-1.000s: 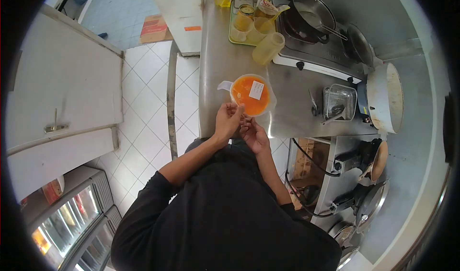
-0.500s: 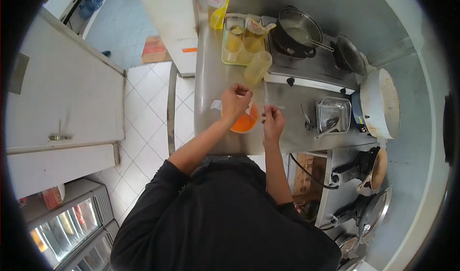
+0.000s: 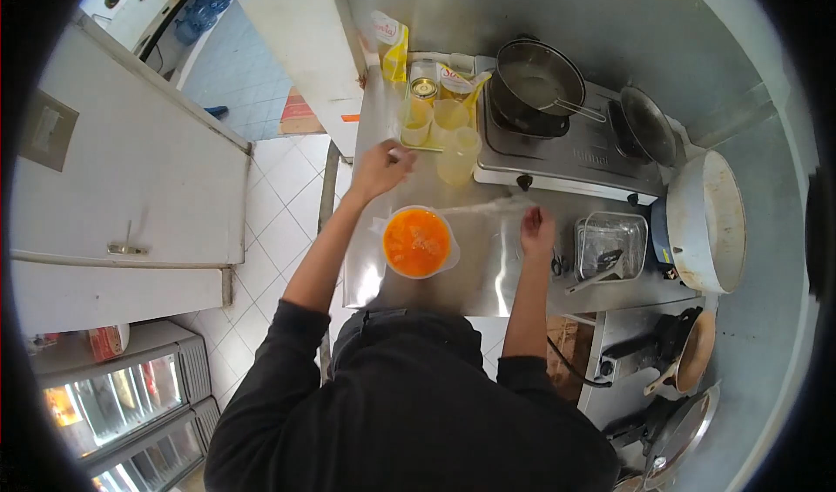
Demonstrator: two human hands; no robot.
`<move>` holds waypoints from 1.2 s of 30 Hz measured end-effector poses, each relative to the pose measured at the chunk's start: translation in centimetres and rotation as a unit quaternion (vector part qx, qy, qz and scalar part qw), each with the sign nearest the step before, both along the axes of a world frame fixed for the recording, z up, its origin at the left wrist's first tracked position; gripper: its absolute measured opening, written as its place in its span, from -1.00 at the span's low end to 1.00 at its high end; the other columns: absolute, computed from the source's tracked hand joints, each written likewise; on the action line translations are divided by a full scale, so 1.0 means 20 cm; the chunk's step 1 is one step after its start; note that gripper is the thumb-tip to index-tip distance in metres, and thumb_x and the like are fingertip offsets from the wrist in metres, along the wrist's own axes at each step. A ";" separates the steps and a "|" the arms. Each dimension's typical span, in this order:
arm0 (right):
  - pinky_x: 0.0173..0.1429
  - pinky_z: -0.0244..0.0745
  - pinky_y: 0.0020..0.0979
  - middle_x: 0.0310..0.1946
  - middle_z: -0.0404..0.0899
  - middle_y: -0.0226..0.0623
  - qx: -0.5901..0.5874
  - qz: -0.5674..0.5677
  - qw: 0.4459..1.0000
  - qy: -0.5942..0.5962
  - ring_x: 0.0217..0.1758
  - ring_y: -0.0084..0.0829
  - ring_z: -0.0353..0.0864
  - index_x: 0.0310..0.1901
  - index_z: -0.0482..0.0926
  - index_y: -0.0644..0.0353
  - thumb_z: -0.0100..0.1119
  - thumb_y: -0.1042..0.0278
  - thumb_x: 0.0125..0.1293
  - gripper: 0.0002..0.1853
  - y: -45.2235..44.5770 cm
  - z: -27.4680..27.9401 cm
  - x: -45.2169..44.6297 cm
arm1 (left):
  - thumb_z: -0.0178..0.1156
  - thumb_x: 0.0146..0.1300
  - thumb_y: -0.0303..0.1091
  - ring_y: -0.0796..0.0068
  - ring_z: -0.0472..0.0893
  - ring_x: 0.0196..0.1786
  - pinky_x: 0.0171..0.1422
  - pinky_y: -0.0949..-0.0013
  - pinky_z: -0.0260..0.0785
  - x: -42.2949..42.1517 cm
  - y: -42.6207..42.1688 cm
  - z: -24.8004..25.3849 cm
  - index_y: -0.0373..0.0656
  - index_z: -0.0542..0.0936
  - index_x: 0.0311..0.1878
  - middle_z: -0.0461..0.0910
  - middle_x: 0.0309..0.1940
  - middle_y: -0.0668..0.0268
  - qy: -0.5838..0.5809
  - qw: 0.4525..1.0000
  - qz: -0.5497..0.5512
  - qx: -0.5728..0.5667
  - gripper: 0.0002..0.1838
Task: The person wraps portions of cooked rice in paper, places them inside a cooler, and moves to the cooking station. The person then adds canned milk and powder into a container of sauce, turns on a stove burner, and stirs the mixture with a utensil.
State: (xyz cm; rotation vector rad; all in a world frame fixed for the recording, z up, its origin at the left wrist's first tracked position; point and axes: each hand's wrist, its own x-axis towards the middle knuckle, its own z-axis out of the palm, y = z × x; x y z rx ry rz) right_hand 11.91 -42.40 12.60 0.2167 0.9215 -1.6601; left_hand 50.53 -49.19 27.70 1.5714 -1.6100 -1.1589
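Observation:
A round plastic tub (image 3: 455,257) holding bright orange liquid (image 3: 416,241) stands on the steel counter in front of me, with paler lumps or foam on its surface. My right hand (image 3: 537,229) is closed at the right of the tub, pinching the end of a thin clear plastic film (image 3: 488,206). That film stretches across from the tub's upper rim and is blurred. Up and left of the tub, my left hand (image 3: 383,170) is raised with curled fingers; a small pale bit shows at its fingertips, too small to name. A yellowish plastic jug (image 3: 459,157) is nearest to its right.
Behind stands a tray (image 3: 422,148) with cups, a can and a yellow pouch. A gas stove (image 3: 575,157) carries a dark pot (image 3: 540,78) and a wok (image 3: 649,126). Right are scissors (image 3: 558,266), a glass container (image 3: 612,241) with utensils and a big white pot (image 3: 710,222).
My hands have moved apart, the left up and leftward, the right to the right with the film. The tub's orange contents are now uncovered to view. The camera view has shifted.

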 end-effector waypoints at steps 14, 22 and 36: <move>-0.25 0.60 -0.28 -0.69 0.63 -0.23 0.273 0.499 0.311 0.761 -0.55 -0.31 0.68 -0.53 0.60 0.32 0.23 -0.23 0.31 -0.37 0.68 -0.11 -0.19 | 0.18 0.42 -0.22 0.44 0.70 -0.27 -0.13 0.39 0.53 0.46 0.79 -0.37 -0.33 0.61 -0.03 0.73 -0.33 0.15 0.041 0.970 0.210 0.117 -0.68; -0.30 0.49 -0.30 -0.49 0.64 -0.16 -0.142 0.441 0.454 0.761 -0.46 -0.27 0.64 -0.22 0.66 0.27 0.33 0.29 0.21 -0.78 -0.38 1.32 0.68 | 0.23 0.34 -0.24 0.24 0.76 -0.24 -0.11 0.25 0.58 0.46 0.64 -0.43 -0.35 0.60 0.00 0.74 -0.27 0.03 -0.058 0.986 0.096 0.124 -0.66; 0.19 0.53 -0.13 0.18 0.64 -0.25 0.082 0.602 -0.101 0.788 0.19 -0.24 0.64 0.12 0.69 0.01 0.48 -0.42 -0.15 -0.15 -1.96 0.62 1.62 | 0.24 0.34 -0.21 0.28 0.74 -0.24 -0.15 0.28 0.54 0.79 0.88 -0.46 -0.29 0.62 -0.03 0.74 -0.30 0.07 0.036 0.970 0.209 0.120 -0.68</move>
